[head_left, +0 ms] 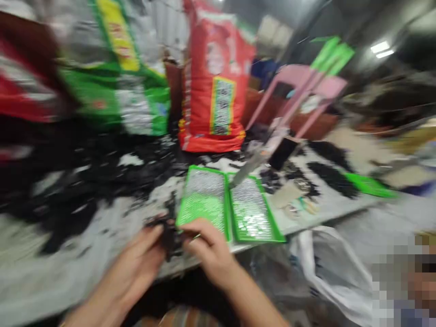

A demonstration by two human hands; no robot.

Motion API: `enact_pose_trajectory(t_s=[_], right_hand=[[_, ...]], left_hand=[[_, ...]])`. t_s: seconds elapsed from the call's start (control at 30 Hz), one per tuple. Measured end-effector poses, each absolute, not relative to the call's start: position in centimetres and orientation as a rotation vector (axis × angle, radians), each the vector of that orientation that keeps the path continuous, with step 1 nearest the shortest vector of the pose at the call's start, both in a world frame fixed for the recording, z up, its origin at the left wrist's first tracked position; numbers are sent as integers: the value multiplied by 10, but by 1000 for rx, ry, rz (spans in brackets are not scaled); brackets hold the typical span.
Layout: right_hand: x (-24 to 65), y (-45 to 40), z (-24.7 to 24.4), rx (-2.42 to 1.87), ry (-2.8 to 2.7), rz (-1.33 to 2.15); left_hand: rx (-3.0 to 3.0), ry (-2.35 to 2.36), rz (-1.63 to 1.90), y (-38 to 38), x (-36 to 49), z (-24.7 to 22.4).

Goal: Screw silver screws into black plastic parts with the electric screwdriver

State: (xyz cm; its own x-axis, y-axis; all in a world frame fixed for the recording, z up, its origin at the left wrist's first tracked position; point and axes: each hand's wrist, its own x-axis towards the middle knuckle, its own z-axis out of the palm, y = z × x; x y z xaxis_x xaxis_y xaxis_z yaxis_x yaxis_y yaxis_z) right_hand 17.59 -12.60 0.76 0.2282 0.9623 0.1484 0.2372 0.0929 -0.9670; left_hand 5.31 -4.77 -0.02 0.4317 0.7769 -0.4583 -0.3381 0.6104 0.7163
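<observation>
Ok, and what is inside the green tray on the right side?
The green tray holds many small shiny pieces, lying close together. They are too blurred to name. A grey strip crosses its far left corner. The bottom beneath the pieces is covered.

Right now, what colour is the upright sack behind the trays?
The sack is mostly red, clearest in the head view.

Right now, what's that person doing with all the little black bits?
The left hand and right hand are together over dark pieces, too blurred to make out. Beside them sit two green trays with shiny silver bits inside. More black pieces are spread across the table.
</observation>
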Motion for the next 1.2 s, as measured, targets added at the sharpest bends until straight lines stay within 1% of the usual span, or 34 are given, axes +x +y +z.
enact_pose_trajectory(t_s=[0.1,0.17,0.27,0.37,0.43,0.53,0.63,0.7,0.77,0.87,1.0,1.2], right_hand=[[201,-112,3,-1345,-1359,816],[206,-104,-1,-1389,-1493,809],[202,-101,-1,-1387,-1656,891],[198,-98,-1,-1332,-1722,978],[200,-96,-3,-1331,-1739,962],[206,-97,-3,-1434,-1795,725],[212,-99,-2,-1529,-1877,426],[213,-100,-1,-1548,-1936,319],[212,-101,-1,-1548,-1964,274],[209,-101,-3,-1536,-1916,278],[207,-102,-7,-1529,-1822,278],[210,-106,-12,-1523,-1774,253]], left_hand=[[351,695,614,-48,47,-4],[309,603,575,-48,45,-8],[276,513,529,-49,42,-11],[239,430,510,-51,39,-18],[254,427,493,-50,38,-23],[443,630,560,-48,34,-26],[790,899,859,-44,24,-19],[1109,907,953,-40,17,-13],[1396,843,906,-37,12,-9],[1594,814,859,-34,11,-7],[1641,838,859,-35,14,-13],[1543,868,786,-39,14,-18]])
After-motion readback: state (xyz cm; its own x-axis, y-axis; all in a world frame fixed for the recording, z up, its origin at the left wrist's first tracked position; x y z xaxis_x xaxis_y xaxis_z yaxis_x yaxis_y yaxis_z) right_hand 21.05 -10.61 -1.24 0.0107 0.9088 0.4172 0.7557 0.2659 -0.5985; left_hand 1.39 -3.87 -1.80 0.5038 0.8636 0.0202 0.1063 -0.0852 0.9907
